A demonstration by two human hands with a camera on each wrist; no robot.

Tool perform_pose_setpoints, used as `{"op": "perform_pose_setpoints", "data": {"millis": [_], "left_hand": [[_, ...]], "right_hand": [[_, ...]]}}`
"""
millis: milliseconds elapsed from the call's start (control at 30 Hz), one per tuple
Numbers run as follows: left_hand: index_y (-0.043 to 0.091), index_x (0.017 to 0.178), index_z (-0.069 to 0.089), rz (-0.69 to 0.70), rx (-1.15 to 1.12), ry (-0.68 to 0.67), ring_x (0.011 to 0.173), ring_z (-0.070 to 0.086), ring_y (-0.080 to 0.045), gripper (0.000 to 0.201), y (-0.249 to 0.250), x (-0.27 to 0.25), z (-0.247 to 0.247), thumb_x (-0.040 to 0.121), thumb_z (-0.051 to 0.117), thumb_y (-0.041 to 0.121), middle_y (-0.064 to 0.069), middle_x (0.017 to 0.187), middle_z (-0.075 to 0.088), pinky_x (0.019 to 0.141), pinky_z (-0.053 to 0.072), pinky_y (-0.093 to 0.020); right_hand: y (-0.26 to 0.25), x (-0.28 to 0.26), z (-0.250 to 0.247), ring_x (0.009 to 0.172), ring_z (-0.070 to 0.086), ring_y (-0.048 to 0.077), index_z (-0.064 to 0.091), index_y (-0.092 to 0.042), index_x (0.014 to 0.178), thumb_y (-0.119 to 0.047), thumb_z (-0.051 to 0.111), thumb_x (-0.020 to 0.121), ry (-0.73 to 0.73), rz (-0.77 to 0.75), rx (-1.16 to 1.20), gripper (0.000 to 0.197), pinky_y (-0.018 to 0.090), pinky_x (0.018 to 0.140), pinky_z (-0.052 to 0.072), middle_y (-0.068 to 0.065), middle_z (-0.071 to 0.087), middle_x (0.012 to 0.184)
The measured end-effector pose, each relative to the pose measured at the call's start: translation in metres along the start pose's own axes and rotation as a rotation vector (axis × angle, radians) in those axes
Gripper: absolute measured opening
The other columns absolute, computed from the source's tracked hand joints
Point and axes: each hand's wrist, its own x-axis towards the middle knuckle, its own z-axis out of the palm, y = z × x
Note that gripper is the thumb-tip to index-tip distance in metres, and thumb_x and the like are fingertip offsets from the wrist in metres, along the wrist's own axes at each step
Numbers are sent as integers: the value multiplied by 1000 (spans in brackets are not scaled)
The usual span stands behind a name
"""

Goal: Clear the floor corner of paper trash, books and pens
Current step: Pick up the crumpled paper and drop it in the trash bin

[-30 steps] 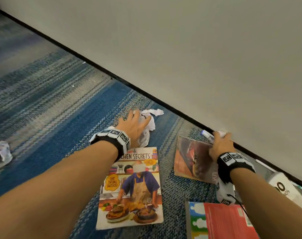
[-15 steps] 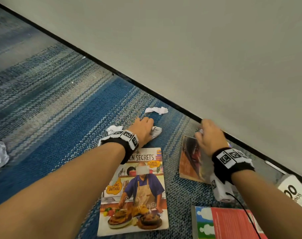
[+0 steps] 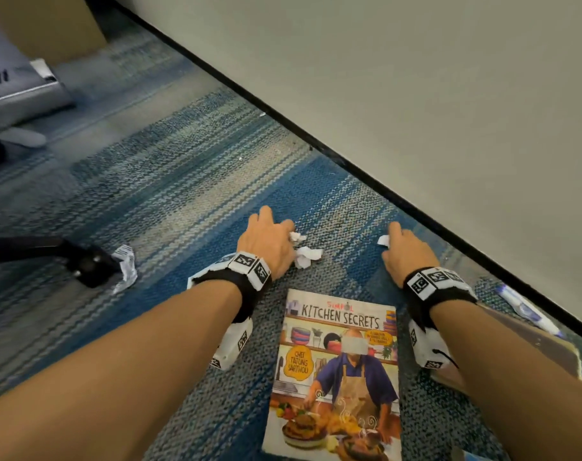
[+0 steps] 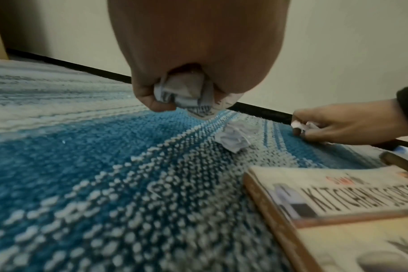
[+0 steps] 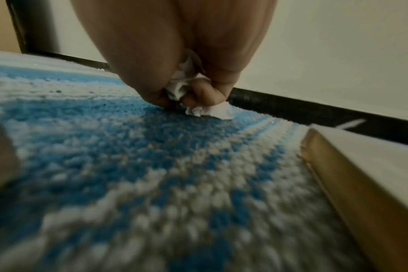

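My left hand (image 3: 269, 237) grips a crumpled paper wad (image 4: 186, 92) low over the blue carpet. A second crumpled scrap (image 3: 307, 256) (image 4: 235, 138) lies on the carpet just right of that hand. My right hand (image 3: 404, 247) (image 4: 338, 127) pinches a white paper scrap (image 5: 182, 86) near the black baseboard, part of it trailing on the carpet. The "Kitchen Secrets" cookbook (image 3: 342, 371) lies flat between my forearms. A brown-covered book (image 3: 535, 351) lies under my right forearm. A white and blue pen (image 3: 525, 309) lies along the baseboard at right.
Another crumpled paper (image 3: 126, 267) lies at left against a black chair leg (image 3: 66, 254). A grey bag (image 3: 16, 91) and a cardboard box (image 3: 50, 24) stand at the far left. The wall (image 3: 416, 94) and black baseboard (image 3: 349, 168) run diagonally across the back.
My left hand has closed round the paper it was reaching for. My right hand left the pen and brown book and moved left to pinch the scrap near the baseboard. The view shifted left.
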Motion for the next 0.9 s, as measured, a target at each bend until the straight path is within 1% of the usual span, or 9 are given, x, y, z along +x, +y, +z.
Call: {"op": "perform_pose_setpoints", "data": {"millis": [133, 233, 300, 400, 533, 633, 733, 800, 900], "left_hand": [[5, 119, 39, -62, -145, 10, 108, 42, -42, 37, 22, -3, 23, 93, 54, 27, -21, 128, 33, 82, 39, -45], [8, 125, 38, 21, -81, -44, 118, 38, -42, 46, 47, -2, 42, 96, 49, 42, -21, 134, 30, 96, 39, -49], [12, 129, 34, 79, 3, -126, 124, 34, -43, 39, 60, -4, 47, 99, 47, 32, -20, 140, 26, 94, 44, -54], [10, 133, 32, 101, 30, -251, 125, 35, -45, 34, 67, -7, 42, 99, 38, 12, -23, 140, 26, 94, 42, -55], [5, 123, 37, 170, -57, -246, 111, 51, -45, 32, 75, -13, 25, 95, 50, 10, -24, 125, 39, 90, 46, -54], [5, 120, 40, 233, -246, -173, 104, 55, -43, 32, 88, -24, 4, 94, 55, 14, -22, 121, 45, 84, 44, -49], [4, 116, 42, 273, -461, -62, 99, 54, -39, 29, 97, -37, -19, 92, 56, 14, -20, 118, 47, 83, 45, -47], [4, 117, 42, 247, -564, 12, 100, 53, -36, 32, 95, -48, -31, 90, 56, 12, -19, 119, 45, 84, 45, -46], [4, 120, 42, 202, -613, 146, 108, 45, -33, 36, 81, -66, -40, 88, 52, 15, -17, 121, 42, 91, 42, -45]], "right_hand": [[20, -20, 0, 99, 60, 41, 44, -2, 118, -31, 41, 99, 64, 7, 18, 35, 40, 71, 42, 24, 62, 110], [37, -40, -6, 96, 61, 40, 51, -2, 110, -42, 37, 100, 147, 5, -55, 43, 40, 71, 44, 24, 67, 97], [46, -52, -10, 91, 61, 40, 55, -3, 102, -43, 36, 99, 190, -9, -51, 45, 40, 69, 44, 25, 67, 89], [53, -65, -13, 86, 62, 43, 55, -5, 94, -40, 46, 97, 231, -26, 147, 35, 43, 71, 44, 26, 66, 85], [32, -79, -20, 86, 61, 36, 55, -10, 92, -40, 57, 92, 225, -7, 392, 30, 36, 69, 37, 18, 65, 87], [-3, -84, -34, 87, 55, 24, 54, -16, 96, -56, 47, 91, 129, 115, 656, 41, 30, 74, 34, 4, 59, 91], [-48, -89, -50, 76, 58, 15, 61, -27, 91, -71, 31, 89, -168, 180, 1354, 53, 33, 74, 41, 0, 63, 82], [-69, -95, -60, 97, 67, 18, 67, -18, 113, -71, 28, 89, -380, 128, 1772, 70, 33, 88, 48, 7, 71, 106], [-93, -104, -73, 125, 54, 25, 51, -12, 137, -70, 38, 87, -540, 38, 1895, 78, 42, 105, 42, 13, 57, 135]]}}
